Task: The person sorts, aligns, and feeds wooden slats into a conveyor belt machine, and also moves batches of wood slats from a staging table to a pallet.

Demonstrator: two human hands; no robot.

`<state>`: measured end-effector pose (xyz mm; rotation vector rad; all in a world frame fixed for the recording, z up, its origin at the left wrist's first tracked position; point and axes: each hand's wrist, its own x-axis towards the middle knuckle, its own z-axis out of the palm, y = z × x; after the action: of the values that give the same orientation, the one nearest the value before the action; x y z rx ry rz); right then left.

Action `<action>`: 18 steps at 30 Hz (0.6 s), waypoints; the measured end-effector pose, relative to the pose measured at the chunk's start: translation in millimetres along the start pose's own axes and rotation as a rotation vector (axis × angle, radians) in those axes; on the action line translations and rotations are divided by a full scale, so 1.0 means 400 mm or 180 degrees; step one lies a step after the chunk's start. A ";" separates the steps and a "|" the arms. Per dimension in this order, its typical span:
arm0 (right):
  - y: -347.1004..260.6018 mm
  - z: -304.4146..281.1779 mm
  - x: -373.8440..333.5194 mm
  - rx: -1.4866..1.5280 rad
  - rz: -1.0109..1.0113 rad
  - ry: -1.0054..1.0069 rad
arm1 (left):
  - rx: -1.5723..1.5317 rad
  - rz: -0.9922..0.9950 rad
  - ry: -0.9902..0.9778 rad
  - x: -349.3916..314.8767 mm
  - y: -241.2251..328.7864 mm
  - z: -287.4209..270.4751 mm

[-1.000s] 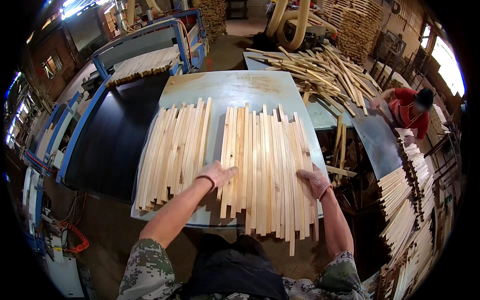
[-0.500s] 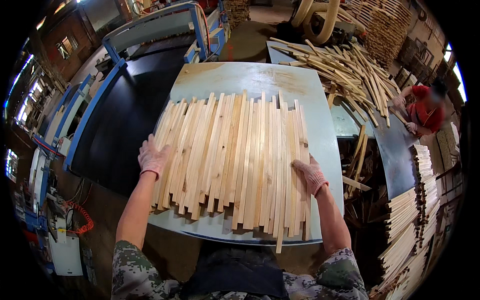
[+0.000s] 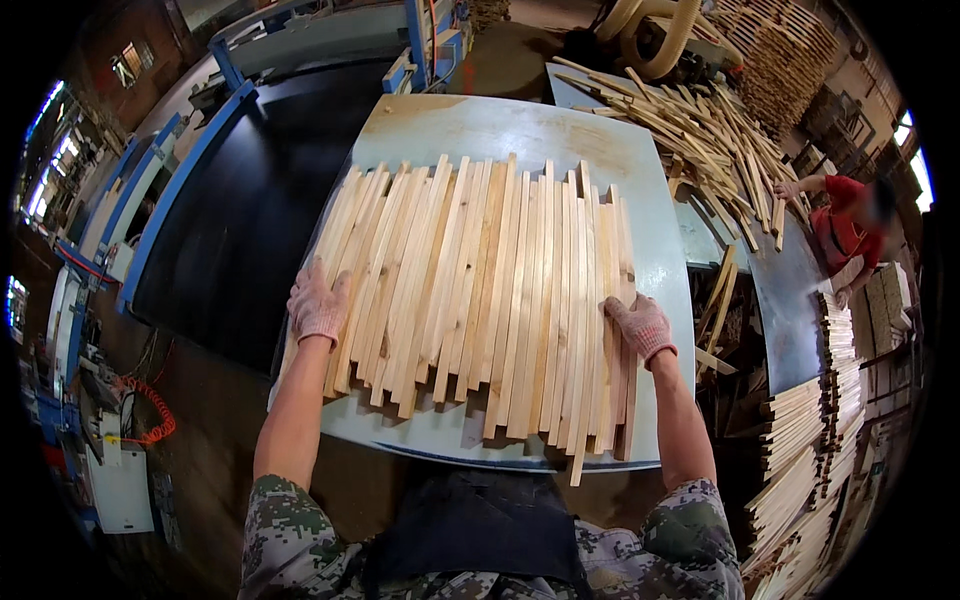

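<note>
A wide layer of pale wooden strips [image 3: 480, 300] lies side by side on a light blue-grey tabletop [image 3: 520, 125]. Their ends are uneven, and one strip sticks out beyond the others at the near edge. My left hand [image 3: 320, 305], in a pinkish knit glove, rests along the layer's left side with its fingers apart. At the right side, my right hand [image 3: 643, 327] wears a matching glove; its thumb reaches over the outermost strips and its other fingers lie along their edge, partly hidden. Neither hand is wrapped round a strip.
Left of the table stands a blue-framed machine with a black belt [image 3: 245, 200]. At right, loose strips [image 3: 715, 140] lie heaped on another table, and stacked strips [image 3: 800, 440] stand nearer. A co-worker in red [image 3: 845, 225] is beside them. A thick hose [image 3: 665, 45] hangs behind.
The view has shifted slightly. Both my hands remain at the sides of the strip layer. The co-worker's nearer hand has moved down toward the stacked strips.
</note>
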<state>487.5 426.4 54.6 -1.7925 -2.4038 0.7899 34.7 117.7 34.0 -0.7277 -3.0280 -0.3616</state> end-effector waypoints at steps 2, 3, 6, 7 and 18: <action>0.012 0.008 0.006 0.0018 -0.0016 0.0042 | -0.0002 0.0017 0.0023 0.000 0.000 0.002; 0.014 0.011 0.009 0.0036 -0.0018 0.0074 | 0.0002 0.0027 0.0042 0.003 0.001 0.005; 0.011 0.004 -0.006 0.0113 0.0008 0.0021 | -0.0011 0.0052 0.0043 0.009 0.002 0.011; 0.014 -0.001 -0.010 0.0329 -0.0005 -0.0002 | -0.0019 0.0057 0.0034 0.012 0.001 0.014; -0.032 0.048 -0.078 0.0368 0.0303 0.0743 | -0.0495 0.0466 0.0214 0.035 -0.078 0.038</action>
<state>480.3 388.2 51.4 -1.8510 -2.0991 0.6695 8.9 100.4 13.4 -0.9197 -2.8857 -0.6094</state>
